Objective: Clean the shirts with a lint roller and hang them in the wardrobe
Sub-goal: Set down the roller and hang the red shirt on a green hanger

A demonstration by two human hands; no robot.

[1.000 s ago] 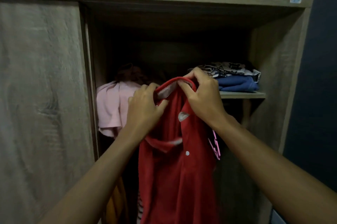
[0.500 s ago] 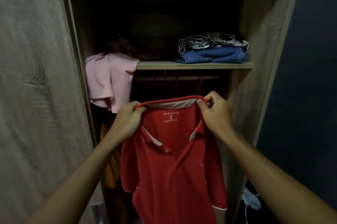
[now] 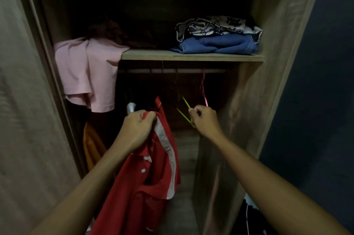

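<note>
Inside wardrobe (image 3: 249, 100), bunched red shirt (image 3: 151, 177) hangs white-trimmed.

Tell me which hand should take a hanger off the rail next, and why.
The right hand. It is already at the green hanger hanging below the rail, fingers closed around it. The left hand is busy, bunched on the red shirt, and sits farther from the hangers.
</note>
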